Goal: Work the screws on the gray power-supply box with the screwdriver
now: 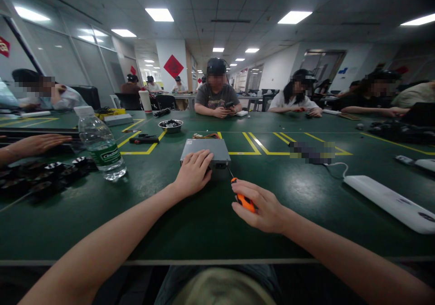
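A grey metal computer power supply [220, 150] lies on the green table [163, 232], its power socket facing toward me on the right. Several coloured cables [206, 136] come out at its far side. My left hand [195, 171] rests over the box's near left part, fingers stretched out across its top. In my right hand [260, 205] is a screwdriver [245, 201] with an orange and black handle. Its thin shaft points up and left at the near right corner of the box; whether the tip touches cannot be made out.
A water bottle [103, 148] stands left, beside dark parts [44, 178] and another person's hand [44, 145]. Behind the box are a metal bowl [170, 125] and a black tool [144, 139]. A white device [390, 200] with a cable lies right. Other people sit across the table.
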`<state>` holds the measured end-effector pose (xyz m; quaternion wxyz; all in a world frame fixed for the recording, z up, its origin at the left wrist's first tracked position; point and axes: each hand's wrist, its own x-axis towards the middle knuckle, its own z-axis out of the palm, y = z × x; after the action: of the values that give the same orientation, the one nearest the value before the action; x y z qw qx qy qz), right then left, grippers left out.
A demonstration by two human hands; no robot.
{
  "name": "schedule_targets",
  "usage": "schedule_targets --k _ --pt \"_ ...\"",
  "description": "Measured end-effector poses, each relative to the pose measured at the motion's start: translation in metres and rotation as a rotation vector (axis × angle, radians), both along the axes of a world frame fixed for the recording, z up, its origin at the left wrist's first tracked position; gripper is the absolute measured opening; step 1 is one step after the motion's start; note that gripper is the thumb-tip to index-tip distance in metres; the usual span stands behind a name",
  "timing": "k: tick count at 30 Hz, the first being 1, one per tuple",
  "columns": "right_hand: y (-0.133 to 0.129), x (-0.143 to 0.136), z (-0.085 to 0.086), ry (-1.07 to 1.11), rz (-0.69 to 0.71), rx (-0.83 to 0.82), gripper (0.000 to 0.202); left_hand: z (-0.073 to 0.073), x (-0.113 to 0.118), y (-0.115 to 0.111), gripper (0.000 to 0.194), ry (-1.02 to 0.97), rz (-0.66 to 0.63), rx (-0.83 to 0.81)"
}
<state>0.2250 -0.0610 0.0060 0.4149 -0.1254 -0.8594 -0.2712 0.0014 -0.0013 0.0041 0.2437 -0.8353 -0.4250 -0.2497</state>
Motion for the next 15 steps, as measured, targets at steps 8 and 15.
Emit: schedule_targets --k 8,15 --pt "-0.002 -0.009 0.006 0.041 -0.100 0.163 0.011 -0.001 0.000 0.001 0.043 -0.002 0.007 -0.007" --pt "-0.004 -0.021 -0.001 -0.019 0.016 0.080 0.007 0.000 0.001 0.000 0.042 0.001 0.004 0.000"
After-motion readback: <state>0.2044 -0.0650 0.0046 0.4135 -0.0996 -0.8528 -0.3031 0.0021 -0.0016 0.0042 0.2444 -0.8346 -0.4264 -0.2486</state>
